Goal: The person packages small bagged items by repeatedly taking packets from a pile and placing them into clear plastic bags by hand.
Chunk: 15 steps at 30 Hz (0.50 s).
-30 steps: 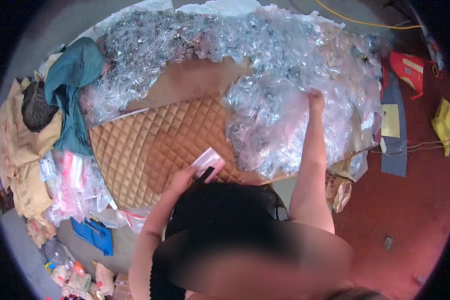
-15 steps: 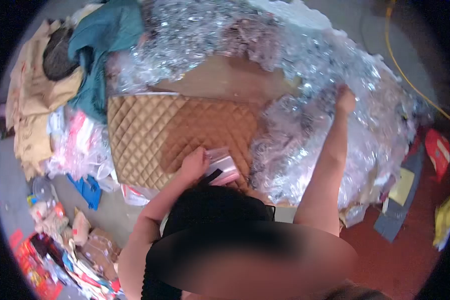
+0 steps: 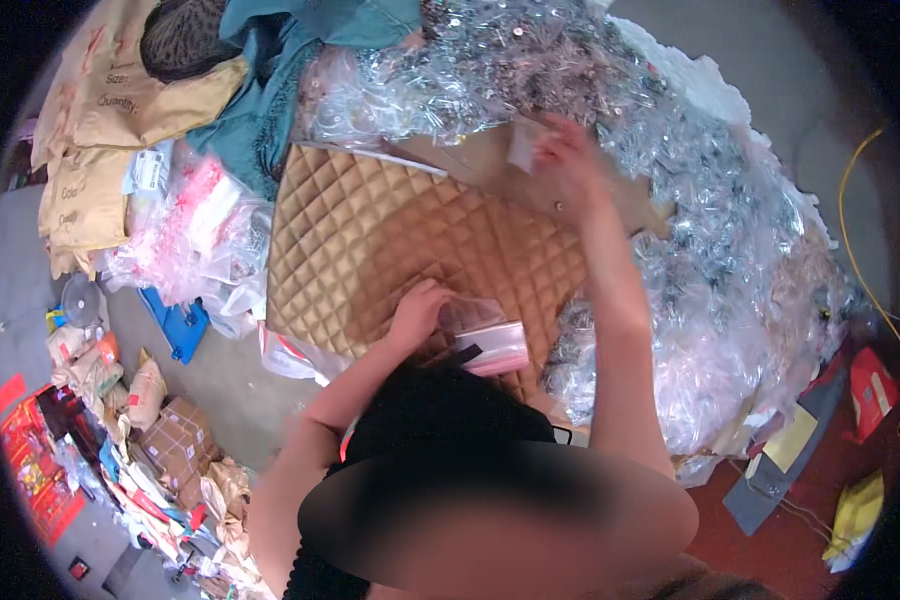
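My left hand is closed at the edge of a clear plastic bag, low over the tan quilted mat. Just right of it lies a stack of clear bags with pink edges, with a black strip across its left side. Farther forward, my right hand is somewhat blurred, its fingers pinching a small clear packet above bare brown board. A large heap of small clear plastic packets with shiny contents curves around the mat's far and right sides.
Brown printed sacks and a teal cloth lie at the far left. Near them are pink and clear plastic bags and a blue object below. A cardboard box stands at lower left; a yellow hose runs on the right.
My right hand has come back from the heap on the right to the board beyond the mat, with a small packet at its fingers. My left hand stays at the clear bag. The view has shifted.
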Each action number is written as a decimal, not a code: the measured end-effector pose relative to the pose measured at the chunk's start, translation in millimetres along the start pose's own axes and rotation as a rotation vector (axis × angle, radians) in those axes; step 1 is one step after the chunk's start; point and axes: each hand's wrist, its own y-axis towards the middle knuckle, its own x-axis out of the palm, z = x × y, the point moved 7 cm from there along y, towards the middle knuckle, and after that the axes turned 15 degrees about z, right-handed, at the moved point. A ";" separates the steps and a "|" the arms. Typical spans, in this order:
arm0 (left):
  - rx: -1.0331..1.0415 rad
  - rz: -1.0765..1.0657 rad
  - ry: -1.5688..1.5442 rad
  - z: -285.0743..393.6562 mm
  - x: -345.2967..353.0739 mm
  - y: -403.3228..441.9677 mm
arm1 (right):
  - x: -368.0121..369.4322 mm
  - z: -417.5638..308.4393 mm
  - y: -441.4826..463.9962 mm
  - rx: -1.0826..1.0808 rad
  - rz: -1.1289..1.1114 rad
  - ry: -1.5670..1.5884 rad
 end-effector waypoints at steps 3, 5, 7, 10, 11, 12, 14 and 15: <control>-0.090 0.055 -0.060 -2.0 -21.9 1.0 | 64.7 48.5 38.3 0.210 0.091 0.077; -0.119 0.105 -0.066 -4.3 -41.1 2.0 | 79.6 87.3 65.9 0.345 0.111 0.068; -0.435 0.052 0.011 -26.3 -55.8 -7.4 | 75.0 55.7 77.6 -0.288 0.273 -0.763; -0.272 0.238 -0.106 -31.4 -76.6 3.8 | 96.4 -57.2 -5.2 -0.706 0.298 -0.913; -0.283 0.248 -0.110 -40.9 -76.2 4.2 | 90.2 -73.6 -18.0 -0.773 0.317 -0.842; -0.184 0.225 -0.112 -44.9 -72.5 5.1 | 79.8 -89.7 -26.6 -0.978 0.298 -0.791; -0.083 0.207 -0.107 -47.7 -77.4 6.1 | 78.9 -109.3 -51.1 -1.184 0.276 -0.721; -0.090 0.110 -0.075 -49.1 -73.4 7.4 | 63.1 -105.4 -49.0 -0.697 0.232 -0.218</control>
